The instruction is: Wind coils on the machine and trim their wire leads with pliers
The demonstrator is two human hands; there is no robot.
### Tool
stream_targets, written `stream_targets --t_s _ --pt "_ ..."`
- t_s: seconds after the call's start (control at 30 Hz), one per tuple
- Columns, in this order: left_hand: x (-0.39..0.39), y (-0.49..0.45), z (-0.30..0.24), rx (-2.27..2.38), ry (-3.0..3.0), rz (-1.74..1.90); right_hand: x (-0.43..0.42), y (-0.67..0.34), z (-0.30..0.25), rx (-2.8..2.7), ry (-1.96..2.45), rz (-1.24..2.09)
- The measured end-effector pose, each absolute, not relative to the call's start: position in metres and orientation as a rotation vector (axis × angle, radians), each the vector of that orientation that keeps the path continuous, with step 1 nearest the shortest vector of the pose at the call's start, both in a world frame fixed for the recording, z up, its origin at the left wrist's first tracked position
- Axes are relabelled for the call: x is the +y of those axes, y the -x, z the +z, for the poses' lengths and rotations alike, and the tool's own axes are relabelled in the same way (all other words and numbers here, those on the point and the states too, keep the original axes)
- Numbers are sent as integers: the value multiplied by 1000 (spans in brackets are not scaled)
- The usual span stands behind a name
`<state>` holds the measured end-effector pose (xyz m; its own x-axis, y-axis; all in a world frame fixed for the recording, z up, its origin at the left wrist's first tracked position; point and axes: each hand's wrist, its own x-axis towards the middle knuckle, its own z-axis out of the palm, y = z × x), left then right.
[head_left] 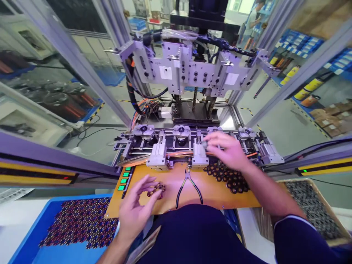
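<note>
Red-flecked parts (82, 216) lie packed in rows in a blue tray (66, 255) at the near left, and a small cluster (156, 190) of similar ones sits on the orange surface (214, 200). Over the near left edge, the left hand (134, 209) curves around that cluster with thumb and fingers well apart, its grip released; whether the thumb touches the cluster cannot be told. At the near right, a box (331, 207) is filled with grey parts (312, 211). Pliers (187, 175) lie in the middle of the surface, handles spread toward the wearer. Right of them, black parts (236, 181) are gathered beneath the right forearm, while green buttons (123, 180) line the left edge. Farther on, the right hand (228, 150) reaches to the fixture row, its grip pinching a small grey piece (204, 144), blurred, beside a silver block (200, 157). Behind the row rises the machine's upper plate (189, 75), carrying cables, between metal posts (71, 55). Beyond the posts, yellow cylinders (310, 85) stand at the right, and another person (251, 22) stands in the far background.
</note>
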<state>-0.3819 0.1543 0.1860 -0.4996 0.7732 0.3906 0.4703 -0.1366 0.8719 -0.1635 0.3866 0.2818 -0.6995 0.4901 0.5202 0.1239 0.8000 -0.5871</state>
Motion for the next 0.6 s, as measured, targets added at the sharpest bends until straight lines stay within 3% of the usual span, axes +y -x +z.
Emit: stream_targets --t_s 0.23,0.6 --pt "139 401 107 2144 -836 1729 496 128 266 -2463 614 456" --pt "142 400 100 2176 -708 1678 504 133 253 -2706 582 308"
